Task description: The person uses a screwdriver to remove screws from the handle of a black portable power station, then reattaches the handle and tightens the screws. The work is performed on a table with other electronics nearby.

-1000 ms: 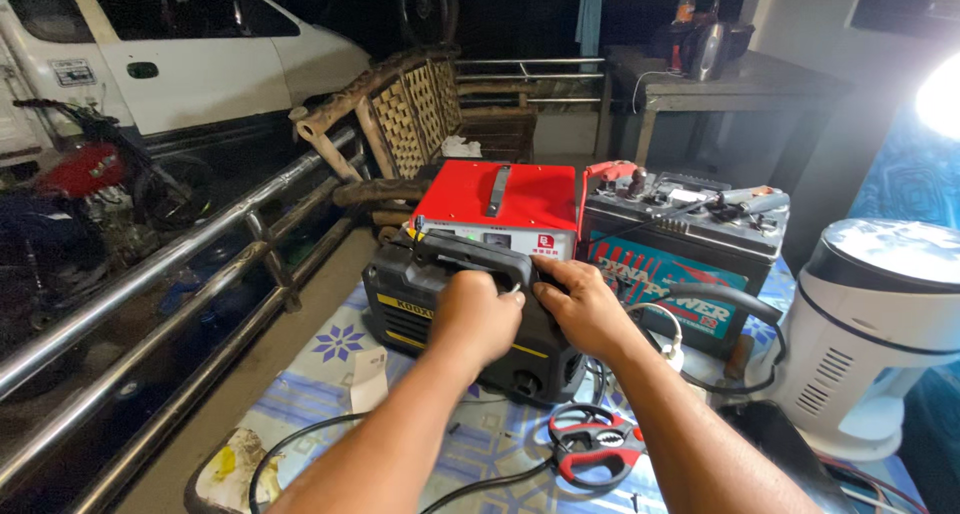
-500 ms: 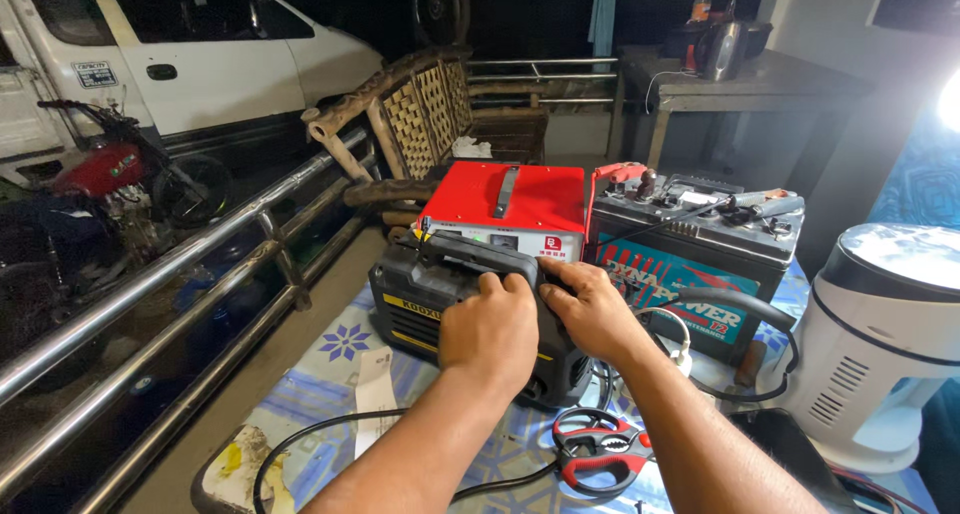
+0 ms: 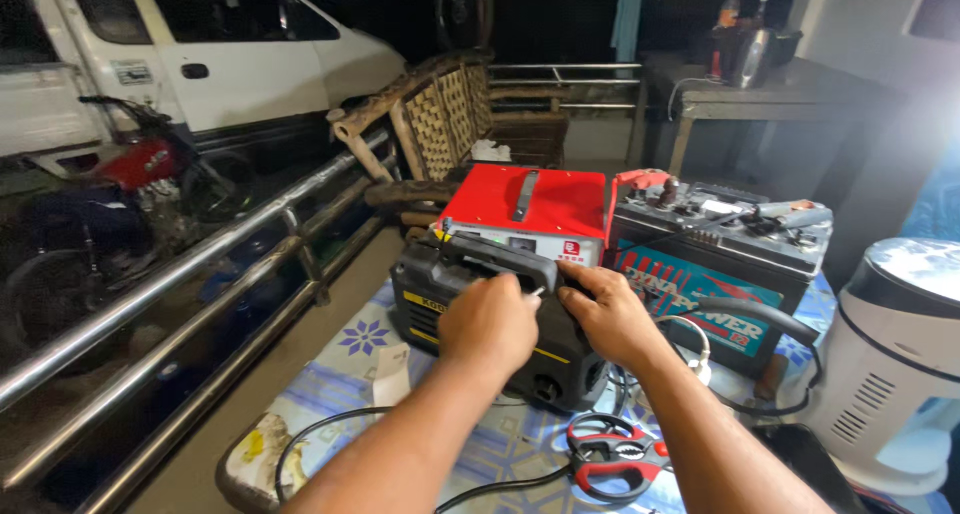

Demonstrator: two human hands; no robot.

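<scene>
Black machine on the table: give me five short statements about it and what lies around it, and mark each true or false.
1. Both hands, left hand and right hand, rest on the black machine. True.
2. A red box stands right behind it. True.
3. The red clamp is clipped onto the car battery. False: it lies on the tablecloth near the right arm.
4. The white fan stands at the left. False: at the right.
5. A metal railing runs along the left. True.

Two hands; one battery; one fan.
</scene>
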